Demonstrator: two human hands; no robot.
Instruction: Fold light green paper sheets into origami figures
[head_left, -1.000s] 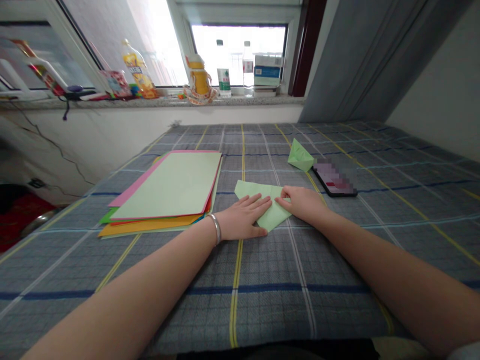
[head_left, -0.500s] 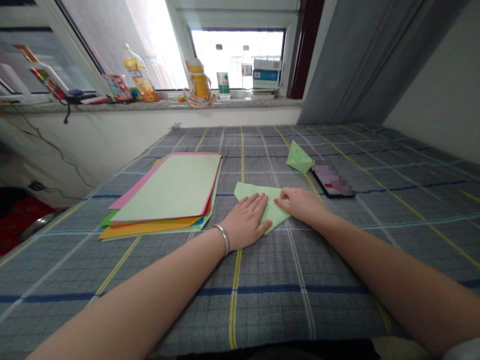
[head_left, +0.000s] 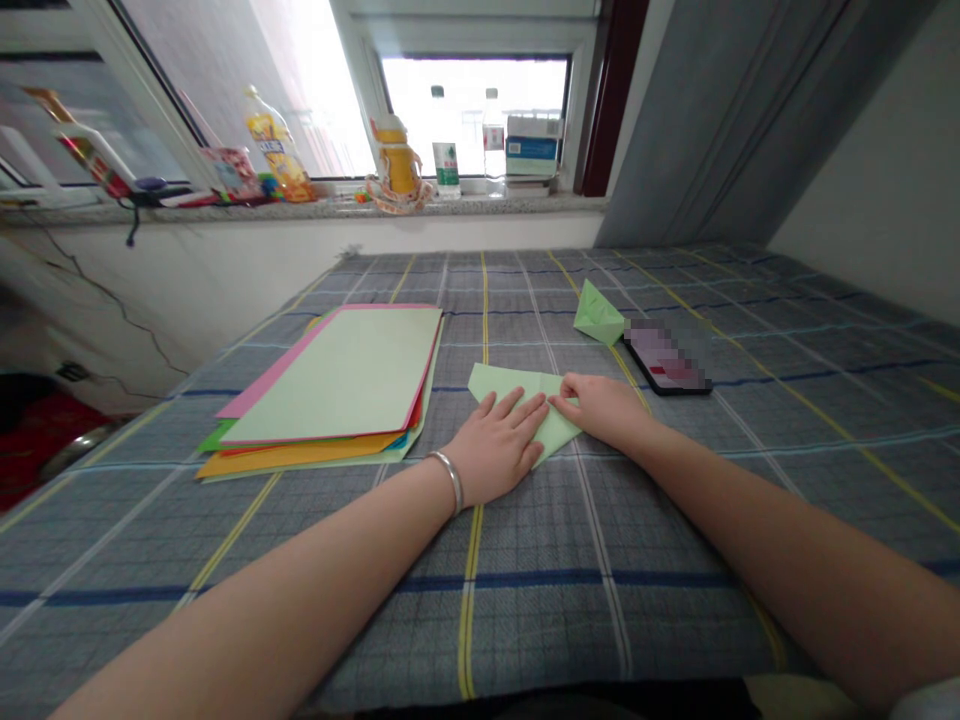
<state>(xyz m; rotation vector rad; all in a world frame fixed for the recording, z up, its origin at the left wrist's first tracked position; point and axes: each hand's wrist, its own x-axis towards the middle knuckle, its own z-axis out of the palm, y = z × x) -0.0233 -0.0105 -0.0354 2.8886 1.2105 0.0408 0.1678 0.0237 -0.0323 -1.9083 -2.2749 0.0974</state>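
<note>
A folded sheet of light green paper lies flat on the checked cloth in front of me. My left hand, with a silver bangle at the wrist, rests palm down over its left part, fingers spread. At the paper's right edge my right hand is closed, thumb and bent fingers pinching the border. Part of the folds is hidden under my left hand. Beyond my right hand stands a folded green paper shape, touching or very near a phone with a blurred screen.
A stack of coloured paper, pale green on top, lies to the left on the checked cloth. Along the windowsill at the back stand a yellow cup, several bottles and a box. A grey curtain hangs at the right.
My left hand has shifted slightly over the paper toward me and right; its fingers drew together, then spread again. My right hand keeps its pinch at the paper's edge.
</note>
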